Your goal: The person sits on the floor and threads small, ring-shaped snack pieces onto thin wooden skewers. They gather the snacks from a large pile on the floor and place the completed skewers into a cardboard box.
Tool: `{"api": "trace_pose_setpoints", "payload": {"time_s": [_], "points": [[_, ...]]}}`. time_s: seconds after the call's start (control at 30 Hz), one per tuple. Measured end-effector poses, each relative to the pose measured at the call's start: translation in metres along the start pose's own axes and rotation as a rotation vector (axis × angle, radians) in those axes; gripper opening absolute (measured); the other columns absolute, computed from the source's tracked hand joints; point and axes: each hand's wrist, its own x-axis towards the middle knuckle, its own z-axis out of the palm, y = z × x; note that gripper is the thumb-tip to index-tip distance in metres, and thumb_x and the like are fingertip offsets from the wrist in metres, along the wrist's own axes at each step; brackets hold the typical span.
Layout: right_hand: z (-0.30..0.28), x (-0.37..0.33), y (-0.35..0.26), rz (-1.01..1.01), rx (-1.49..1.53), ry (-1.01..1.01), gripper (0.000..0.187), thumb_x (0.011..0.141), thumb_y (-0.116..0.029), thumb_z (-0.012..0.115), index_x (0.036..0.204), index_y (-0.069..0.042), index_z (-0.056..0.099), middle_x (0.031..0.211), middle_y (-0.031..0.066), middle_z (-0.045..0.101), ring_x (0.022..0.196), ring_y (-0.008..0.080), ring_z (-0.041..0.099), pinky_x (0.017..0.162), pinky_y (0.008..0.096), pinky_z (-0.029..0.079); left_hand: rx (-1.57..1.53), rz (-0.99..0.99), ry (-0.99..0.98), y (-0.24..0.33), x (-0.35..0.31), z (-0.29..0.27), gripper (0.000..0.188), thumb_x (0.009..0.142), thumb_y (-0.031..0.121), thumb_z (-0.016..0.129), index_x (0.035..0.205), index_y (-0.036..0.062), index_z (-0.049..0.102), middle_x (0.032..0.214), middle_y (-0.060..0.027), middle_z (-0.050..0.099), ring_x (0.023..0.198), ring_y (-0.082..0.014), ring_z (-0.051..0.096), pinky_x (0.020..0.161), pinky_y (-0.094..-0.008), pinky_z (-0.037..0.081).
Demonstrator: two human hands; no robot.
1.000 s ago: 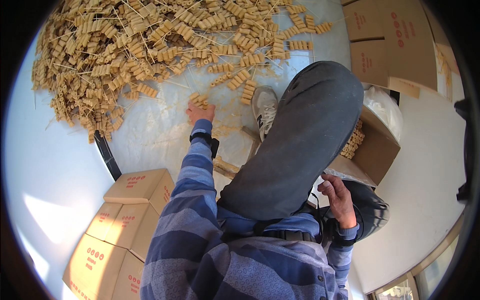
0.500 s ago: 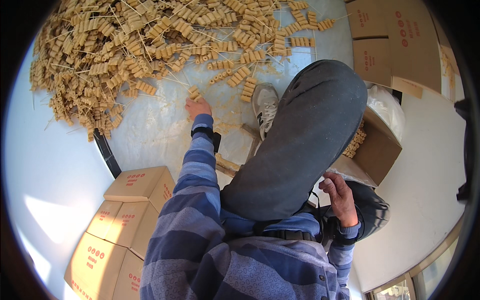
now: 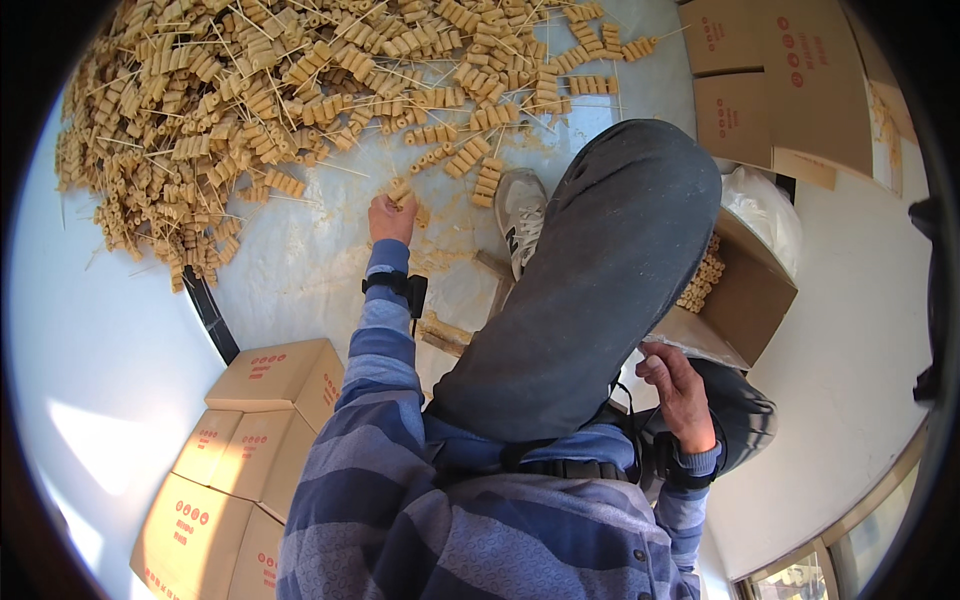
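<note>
At the near edge of a large heap of skewered food (image 3: 250, 110), my left hand (image 3: 391, 219) is closed on a skewer (image 3: 400, 191) of tan, ridged, rolled pieces. Another bit of tan food shows just beside these fingers. My right hand (image 3: 684, 398) rests low by my bent leg, next to the near edge of an opened cardboard box (image 3: 748, 312). Its fingers are curled in toward the thumb, and whatever they may hold is hidden. Inside that box, rolled tan pieces (image 3: 703, 278) are packed closely together.
Closed cardboard boxes (image 3: 270, 372) are stacked at the lower left, and more boxes (image 3: 735, 120) stand at the upper right. A white plastic bag (image 3: 762, 210) lies behind the open box. My shoe (image 3: 520, 215) is on the crumb-strewn pale floor beside a low wooden piece (image 3: 445, 333).
My left hand has turned more upright and still holds a skewer, with the food now nearer the fingers. The view has shifted slightly. My right hand stays in the same place.
</note>
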Motion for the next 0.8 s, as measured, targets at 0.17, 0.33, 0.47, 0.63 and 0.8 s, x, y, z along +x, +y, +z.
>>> {"api": "trace_pose_setpoints", "payload": {"time_s": [0.17,0.33,0.47,0.63,0.8], "points": [[0.000,0.001,-0.001,0.001,-0.007,-0.009,0.030,0.104,-0.020,0.057,0.124,0.002,0.060,0.095,0.0099,0.070,0.092,0.0171,0.067,0.086,0.0297,0.051,0.036,0.434,-0.043,0.028,-0.021,-0.012,0.053,0.078,0.018,0.080,0.119,-0.0048,0.056,0.103,-0.0130,0.063,0.100,-0.0223,0.066,0.085,-0.0332,0.054],[0.002,0.000,0.000,-0.012,-0.002,-0.006,0.034,0.106,-0.026,0.056,0.126,0.002,0.059,0.095,0.0054,0.068,0.090,0.0125,0.061,0.084,0.0276,0.049,0.312,0.203,0.053,-0.001,-0.020,-0.006,0.074,0.078,0.020,0.080,0.138,-0.0016,0.042,0.129,-0.0220,0.048,0.116,-0.0354,0.057,0.096,-0.0420,0.051],[0.006,-0.002,0.004,0.027,0.009,-0.018,0.035,0.105,-0.026,0.056,0.125,0.002,0.059,0.095,0.0054,0.068,0.089,0.0124,0.060,0.084,0.0272,0.049,0.374,-0.096,0.177,-0.013,-0.022,0.007,0.093,0.075,0.032,0.082,0.149,0.0065,0.031,0.139,-0.0190,0.042,0.121,-0.0388,0.054,0.099,-0.0477,0.049],[0.006,0.002,-0.001,0.022,0.038,-0.002,0.034,0.106,-0.027,0.056,0.123,0.002,0.060,0.095,0.0047,0.067,0.088,0.0122,0.059,0.083,0.0272,0.048,0.424,-0.394,0.237,0.015,-0.024,-0.001,0.106,0.070,0.041,0.085,0.152,0.0088,0.027,0.140,-0.0171,0.042,0.124,-0.0380,0.052,0.101,-0.0529,0.046],[0.008,0.006,-0.006,0.000,-0.027,-0.017,0.028,0.103,-0.019,0.058,0.123,0.002,0.060,0.094,0.0098,0.070,0.093,0.0175,0.069,0.086,0.0305,0.052,0.394,-0.477,0.176,0.002,-0.015,0.003,0.106,0.063,0.043,0.087,0.146,0.0036,0.035,0.138,-0.0198,0.044,0.127,-0.0381,0.049,0.104,-0.0489,0.045]]}}
